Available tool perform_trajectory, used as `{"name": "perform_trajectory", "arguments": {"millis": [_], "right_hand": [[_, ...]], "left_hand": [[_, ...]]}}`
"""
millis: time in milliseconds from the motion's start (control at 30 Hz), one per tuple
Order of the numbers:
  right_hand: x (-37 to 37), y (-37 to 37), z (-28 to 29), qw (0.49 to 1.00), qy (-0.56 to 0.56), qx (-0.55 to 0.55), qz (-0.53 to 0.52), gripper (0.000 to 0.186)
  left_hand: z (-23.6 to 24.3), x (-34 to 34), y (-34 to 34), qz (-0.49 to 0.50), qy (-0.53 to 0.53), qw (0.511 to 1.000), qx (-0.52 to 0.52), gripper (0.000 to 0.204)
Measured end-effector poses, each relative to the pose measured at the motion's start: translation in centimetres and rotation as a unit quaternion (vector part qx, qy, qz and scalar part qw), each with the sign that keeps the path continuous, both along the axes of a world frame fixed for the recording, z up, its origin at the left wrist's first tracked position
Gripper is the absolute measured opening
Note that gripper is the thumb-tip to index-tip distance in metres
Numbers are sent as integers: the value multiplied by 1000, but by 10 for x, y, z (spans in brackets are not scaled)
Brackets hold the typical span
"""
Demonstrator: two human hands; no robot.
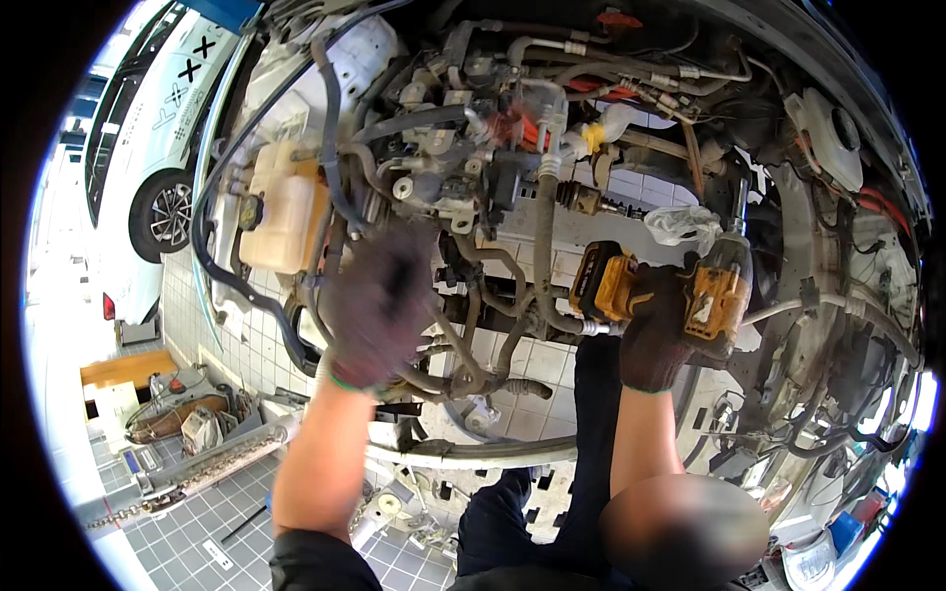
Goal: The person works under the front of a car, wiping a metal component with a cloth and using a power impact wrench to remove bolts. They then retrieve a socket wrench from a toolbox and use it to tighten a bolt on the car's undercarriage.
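Observation:
My right hand point(658, 330), in a dark glove, grips a yellow-and-black cordless impact tool point(714, 300) with a long metal socket extension point(740, 202) pointing up toward the top of the view. Its battery point(596, 286) sticks out leftward. My left hand point(379, 300), also gloved, is motion-smeared over hoses below a grimy metal engine assembly point(434, 167); I cannot make out its fingers. A translucent plastic reservoir point(281, 222) sits left of that hand. A crumpled clear plastic wrapping point(680, 225) hangs beside the tool, and a thick vertical hose point(545, 236) runs between my hands.
A white car point(143, 118) stands at the left over tiled floor point(232, 522). A long metal beam with chain point(187, 473) and assorted parts lie at lower left. A curved metal crossmember point(473, 453) spans below the hoses. Legs in dark trousers point(498, 522) show beneath.

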State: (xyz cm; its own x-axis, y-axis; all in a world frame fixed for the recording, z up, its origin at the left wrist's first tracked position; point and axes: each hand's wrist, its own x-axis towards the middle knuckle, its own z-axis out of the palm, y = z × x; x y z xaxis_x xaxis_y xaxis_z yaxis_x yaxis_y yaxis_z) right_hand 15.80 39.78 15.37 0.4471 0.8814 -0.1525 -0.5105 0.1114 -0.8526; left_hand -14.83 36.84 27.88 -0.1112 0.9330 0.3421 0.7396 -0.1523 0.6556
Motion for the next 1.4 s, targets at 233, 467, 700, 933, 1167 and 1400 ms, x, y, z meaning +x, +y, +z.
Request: {"name": "perform_trajectory", "arguments": {"millis": [233, 467, 700, 933, 1167, 1400], "right_hand": [[-9, 6, 2, 992, -118, 42, -1, 13], [-18, 12, 11, 983, -169, 65, -23, 12], [-14, 1, -8, 990, -139, 17, 22, 17], [-17, 1, 10, 981, -189, 40, 10, 11], [5, -20, -27, 981, -170, 80, 52, 47], [-2, -42, 0, 978, -198, 45, 39, 44]], "left_hand": [[-31, 60, -81, -370, 255, 865, -221, 19], [-136, 107, -33, -416, 398, 655, -490, 30], [-219, 58, -46, -146, 315, 776, -526, 48], [-176, -21, -28, 288, -173, 898, -283, 57], [-85, 40, -61, -30, -159, 978, -129, 55], [-155, 69, -260, -180, 59, 960, -207, 47]]}}
